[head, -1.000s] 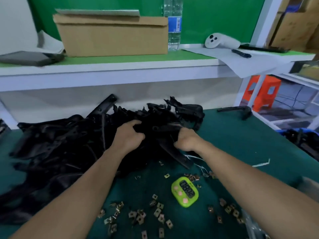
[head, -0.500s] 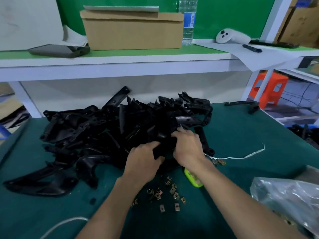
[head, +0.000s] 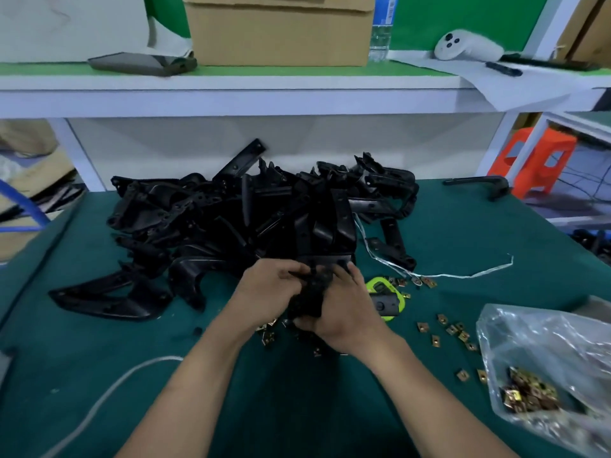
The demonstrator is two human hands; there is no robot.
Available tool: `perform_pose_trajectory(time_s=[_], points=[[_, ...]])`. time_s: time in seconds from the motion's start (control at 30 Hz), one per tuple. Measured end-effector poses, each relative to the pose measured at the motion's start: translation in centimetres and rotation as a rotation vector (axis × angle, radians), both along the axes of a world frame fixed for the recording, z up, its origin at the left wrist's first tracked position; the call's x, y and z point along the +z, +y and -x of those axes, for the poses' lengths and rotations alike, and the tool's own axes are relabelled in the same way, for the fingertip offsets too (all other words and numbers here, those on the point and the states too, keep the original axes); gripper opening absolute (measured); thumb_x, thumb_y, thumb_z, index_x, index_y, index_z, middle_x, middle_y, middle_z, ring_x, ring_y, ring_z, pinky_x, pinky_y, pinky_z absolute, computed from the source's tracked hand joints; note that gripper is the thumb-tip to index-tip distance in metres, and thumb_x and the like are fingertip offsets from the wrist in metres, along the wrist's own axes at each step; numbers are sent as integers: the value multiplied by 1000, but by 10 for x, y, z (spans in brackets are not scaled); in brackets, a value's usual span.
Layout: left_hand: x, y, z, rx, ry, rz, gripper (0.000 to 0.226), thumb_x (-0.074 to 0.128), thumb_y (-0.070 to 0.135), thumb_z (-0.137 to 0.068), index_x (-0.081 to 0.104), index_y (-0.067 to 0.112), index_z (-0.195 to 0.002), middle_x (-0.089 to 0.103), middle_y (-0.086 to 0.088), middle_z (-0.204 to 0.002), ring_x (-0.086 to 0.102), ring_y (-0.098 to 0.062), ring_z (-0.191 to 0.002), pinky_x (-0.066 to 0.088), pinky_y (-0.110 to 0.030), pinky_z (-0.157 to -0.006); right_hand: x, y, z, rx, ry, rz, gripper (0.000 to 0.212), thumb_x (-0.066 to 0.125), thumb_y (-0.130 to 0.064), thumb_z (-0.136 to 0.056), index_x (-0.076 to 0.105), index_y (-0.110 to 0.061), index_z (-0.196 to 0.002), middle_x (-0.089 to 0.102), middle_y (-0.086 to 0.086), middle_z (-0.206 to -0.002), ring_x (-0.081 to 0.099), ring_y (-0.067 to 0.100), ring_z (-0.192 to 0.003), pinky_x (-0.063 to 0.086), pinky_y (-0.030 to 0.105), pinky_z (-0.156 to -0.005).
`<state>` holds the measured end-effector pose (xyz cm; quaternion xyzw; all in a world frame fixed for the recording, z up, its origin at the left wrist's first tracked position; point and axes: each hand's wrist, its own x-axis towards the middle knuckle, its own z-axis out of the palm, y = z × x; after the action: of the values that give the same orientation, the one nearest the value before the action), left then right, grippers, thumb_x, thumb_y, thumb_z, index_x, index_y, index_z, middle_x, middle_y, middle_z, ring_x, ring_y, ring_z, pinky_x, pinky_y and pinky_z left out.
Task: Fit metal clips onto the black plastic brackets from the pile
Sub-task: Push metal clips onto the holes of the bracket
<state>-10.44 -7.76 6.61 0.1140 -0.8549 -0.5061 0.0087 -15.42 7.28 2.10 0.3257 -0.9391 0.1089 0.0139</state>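
A large pile of black plastic brackets (head: pixel 231 219) covers the back middle of the green table. At its near edge my left hand (head: pixel 264 289) and my right hand (head: pixel 347 302) both grip one black bracket (head: pixel 310 292), held between them just above the table. Small brass-coloured metal clips (head: pixel 456 330) lie scattered on the cloth to the right, and several more clips (head: pixel 267 335) show under my hands. Whether a clip sits in my fingers is hidden.
A clear plastic bag (head: pixel 545 368) with several clips lies at the right. A lime-green timer (head: pixel 386 297) sits beside my right hand. A white cord (head: pixel 109 395) runs near left. Above the pile a white shelf (head: pixel 231 94) carries a cardboard box (head: pixel 281 31).
Both hands have come back from deep in the pile to its near edge, bringing one bracket toward me. The view has tilted down, so the clip bag now shows at the right.
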Motion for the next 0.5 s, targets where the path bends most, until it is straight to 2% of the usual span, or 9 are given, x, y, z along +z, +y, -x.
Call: perform_pose_trajectory(time_s=[0.07, 0.13, 0.2, 0.27, 0.33, 0.37, 0.47, 0.5], points=[[-3, 5, -13, -57, 65, -123, 30, 63, 14, -93, 80, 37, -99, 77, 19, -97, 69, 0, -98, 49, -12, -85, 6, 2, -6, 10, 15, 58, 67, 52, -62, -90, 44, -30, -149, 44, -2, -153, 23, 21, -147, -9, 37, -120], [-7, 8, -27, -121, 139, -204, 29, 66, 10, -93, 80, 32, -104, 78, 11, -98, 71, -5, -97, 53, -20, -87, 13, 6, -12, 11, 116, 49, 56, 52, -52, -91, 54, -27, -141, 50, 1, -148, 31, 24, -144, -7, 39, -121], [-9, 9, -35, -31, 210, -331, 32, 67, -2, -89, 83, 25, -97, 79, 5, -92, 72, -7, -90, 53, -19, -80, 20, 9, -20, -36, 262, 35, 54, 66, -45, -79, 62, -20, -127, 62, 0, -131, 45, 24, -133, 3, 42, -124], [-11, 15, -37, 79, 229, -564, 31, 67, -3, -91, 83, 22, -93, 80, -4, -94, 74, -13, -91, 54, -17, -76, 22, 9, -30, -99, 311, 35, 66, 80, -36, -58, 60, -14, -118, 67, 0, -109, 56, 26, -117, 17, 45, -121], [-12, 24, -39, 95, 197, -736, 27, 65, 1, -94, 83, 21, -96, 79, -10, -100, 75, -18, -94, 56, -19, -75, 20, 7, -38, -140, 315, 52, 76, 84, -28, -45, 60, -11, -116, 68, 1, -95, 60, 28, -105, 27, 45, -115], [-14, 27, -40, 74, 176, -789, 25, 62, 4, -96, 82, 19, -99, 78, -12, -102, 75, -19, -94, 57, -21, -74, 18, 8, -40, -155, 316, 71, 71, 82, -26, -46, 61, -12, -112, 67, -1, -90, 60, 27, -100, 29, 43, -112], [-25, 22, -38, 152, 160, -865, 24, 58, 9, -100, 82, 16, -100, 79, -10, -100, 75, -20, -90, 59, -24, -71, 9, 19, -40, -159, 292, 131, 38, 67, -18, -55, 53, -23, -90, 56, -12, -78, 53, 18, -87, 30, 32, -101], [-31, 17, -37, 221, 175, -736, 23, 62, 9, -98, 82, 20, -97, 79, -6, -97, 75, -18, -90, 58, -22, -72, 5, 24, -39, -155, 267, 143, 36, 65, -16, -54, 48, -26, -85, 52, -15, -75, 50, 15, -84, 29, 29, -99]])
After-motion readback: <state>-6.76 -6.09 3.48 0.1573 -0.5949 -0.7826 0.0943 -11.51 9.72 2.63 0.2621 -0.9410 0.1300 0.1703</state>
